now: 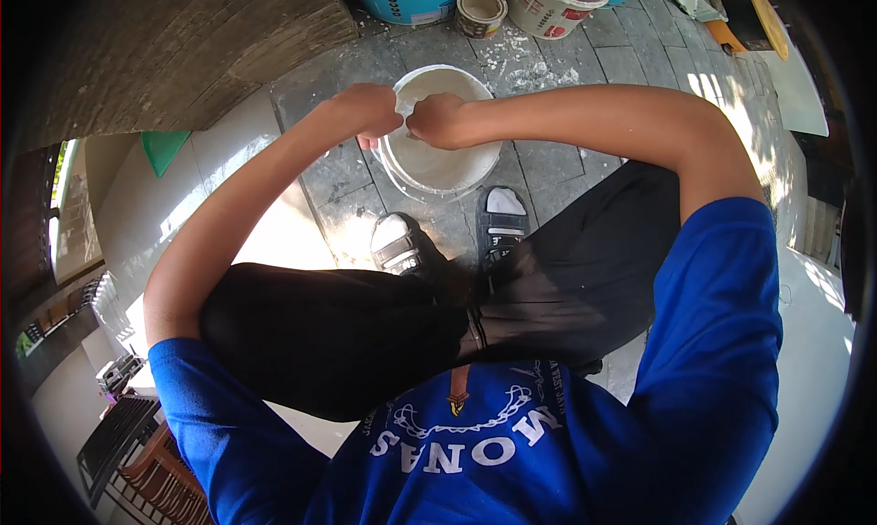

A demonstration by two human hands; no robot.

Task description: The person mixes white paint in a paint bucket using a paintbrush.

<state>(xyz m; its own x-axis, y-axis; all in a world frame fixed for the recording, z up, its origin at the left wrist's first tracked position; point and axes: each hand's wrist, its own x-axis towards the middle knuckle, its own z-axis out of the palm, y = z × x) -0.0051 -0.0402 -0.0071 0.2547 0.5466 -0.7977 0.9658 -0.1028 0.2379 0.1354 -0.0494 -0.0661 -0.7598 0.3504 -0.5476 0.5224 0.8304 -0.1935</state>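
A white bucket [438,170] stands on the tiles just in front of my feet, its inside coated with a pale grey-white residue. My left hand [368,111] is closed at the bucket's left rim, with a fingertip showing below the knuckles. Whether it grips the rim or some small item is hidden. Over the bucket's opening, my right hand [440,121] is curled into a fist, its knuckles close to my left hand. Something small and dark shows at its fingers, too little to name.
Beyond the bucket stand a blue bucket [411,2], a small paint can [480,13] and a white pail [553,9] with a tool handle inside. White spatter [539,73] marks the grey tiles. A brown wall [210,50] rises at the left. My sandalled feet are close behind the bucket.
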